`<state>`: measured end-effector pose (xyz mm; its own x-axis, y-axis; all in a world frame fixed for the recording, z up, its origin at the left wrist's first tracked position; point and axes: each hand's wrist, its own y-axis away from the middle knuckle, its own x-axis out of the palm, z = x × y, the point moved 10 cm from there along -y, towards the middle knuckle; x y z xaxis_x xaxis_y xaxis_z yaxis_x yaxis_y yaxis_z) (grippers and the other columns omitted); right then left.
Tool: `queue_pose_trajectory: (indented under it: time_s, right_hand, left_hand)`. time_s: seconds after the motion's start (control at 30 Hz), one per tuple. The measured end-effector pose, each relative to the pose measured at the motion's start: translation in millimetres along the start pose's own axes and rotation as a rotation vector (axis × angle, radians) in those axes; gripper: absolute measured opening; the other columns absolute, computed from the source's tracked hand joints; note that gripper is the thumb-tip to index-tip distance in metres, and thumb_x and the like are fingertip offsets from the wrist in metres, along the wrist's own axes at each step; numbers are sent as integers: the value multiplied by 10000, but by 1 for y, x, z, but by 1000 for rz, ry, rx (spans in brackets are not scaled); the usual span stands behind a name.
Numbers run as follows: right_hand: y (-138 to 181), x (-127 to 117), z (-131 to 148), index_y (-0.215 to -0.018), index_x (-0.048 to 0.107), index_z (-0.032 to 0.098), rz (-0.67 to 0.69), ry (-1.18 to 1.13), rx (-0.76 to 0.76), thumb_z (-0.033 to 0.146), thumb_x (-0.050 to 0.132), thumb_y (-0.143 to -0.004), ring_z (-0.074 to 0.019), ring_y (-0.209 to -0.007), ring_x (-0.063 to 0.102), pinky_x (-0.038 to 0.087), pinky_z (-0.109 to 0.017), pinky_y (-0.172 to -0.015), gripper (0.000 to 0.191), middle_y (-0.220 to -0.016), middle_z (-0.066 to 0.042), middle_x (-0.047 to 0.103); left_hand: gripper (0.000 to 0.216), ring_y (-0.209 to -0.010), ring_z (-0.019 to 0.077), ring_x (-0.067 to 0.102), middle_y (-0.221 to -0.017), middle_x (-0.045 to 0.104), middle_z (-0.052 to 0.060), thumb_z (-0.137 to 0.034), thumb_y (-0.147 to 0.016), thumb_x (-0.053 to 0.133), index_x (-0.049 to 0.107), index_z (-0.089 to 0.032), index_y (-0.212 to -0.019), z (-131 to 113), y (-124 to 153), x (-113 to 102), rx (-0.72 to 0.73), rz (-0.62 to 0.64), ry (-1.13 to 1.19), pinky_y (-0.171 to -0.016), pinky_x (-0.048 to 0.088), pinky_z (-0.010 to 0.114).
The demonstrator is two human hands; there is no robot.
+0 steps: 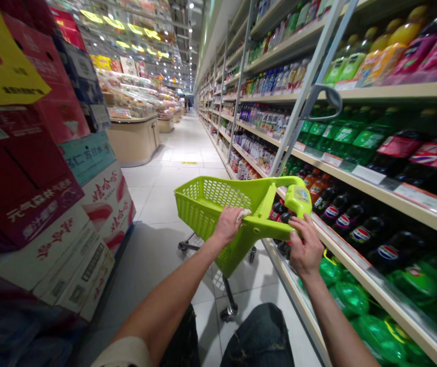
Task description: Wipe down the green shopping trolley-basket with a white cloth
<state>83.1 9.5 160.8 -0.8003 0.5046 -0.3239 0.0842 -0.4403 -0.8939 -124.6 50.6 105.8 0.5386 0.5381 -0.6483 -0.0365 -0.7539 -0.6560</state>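
A lime-green plastic shopping cart [218, 192] on a dark wheeled frame stands at an angle in the aisle in front of me. My left hand [229, 225] is closed at the near rim of its basket, with a small crumpled white cloth or tissue [243, 215] showing at the fingers. On the right, my right hand [305, 247] grips the near corner of the cart's green handle frame, its fingers bent over the edge. A label sits on the handle's rounded grip [299, 194] just beyond that hand. The basket's visible inside shows only its slotted walls.
Tall shelves of drinks [333, 158] run close along the right, with cola bottles [343, 220] beside the cart. Stacked drink cartons [31, 178] rise on the left. A rounded display counter [132, 140] stands farther along the tiled aisle floor [176, 153].
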Motion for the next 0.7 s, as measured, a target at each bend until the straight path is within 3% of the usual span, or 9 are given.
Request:
queue_pose_trajectory:
  time_s: [0.1,0.33,0.43,0.57,0.7]
  right_hand:
    - [-1,-2,-8,-877,599,165,-26,3,-9,256,446,-783,-263,-1151,444,333,-511,-980,201,-979,-77,622]
    - [-1,-15,-26,-879,577,183,-16,1,-43,238,451,-771,-265,-1154,435,346,-498,-968,174,-1016,-75,596]
    - [-1,-19,-33,-888,574,180,-20,22,-46,237,440,-776,-262,-1134,447,351,-492,-960,184,-1020,-81,585]
    - [-1,-19,-42,-881,566,177,-40,83,-4,258,409,-797,-262,-1109,447,342,-501,-951,195,-986,-89,574]
    - [1,-19,-41,-871,558,184,-67,108,20,272,389,-808,-260,-1091,445,336,-506,-943,200,-967,-88,563]
  left_hand:
    - [178,-857,173,561,-915,642,44,-172,-806,446,565,-173,-938,-16,-2,5,32,-5,-4,-906,393,388]
    - [254,-970,181,541,-1017,625,64,-170,-826,409,530,-169,-1049,-33,14,10,113,-94,-28,-945,368,416]
    - [267,-999,185,540,-1061,618,80,-176,-831,409,525,-158,-1070,-14,28,7,156,-94,-63,-951,371,425]
    - [283,-1036,203,531,-1087,608,103,-164,-836,386,523,-158,-1084,23,46,-8,57,-161,-127,-918,398,448]
    - [307,-1118,186,479,-1156,572,103,-165,-841,387,497,-162,-1128,-9,47,-1,161,-160,-93,-967,367,426]
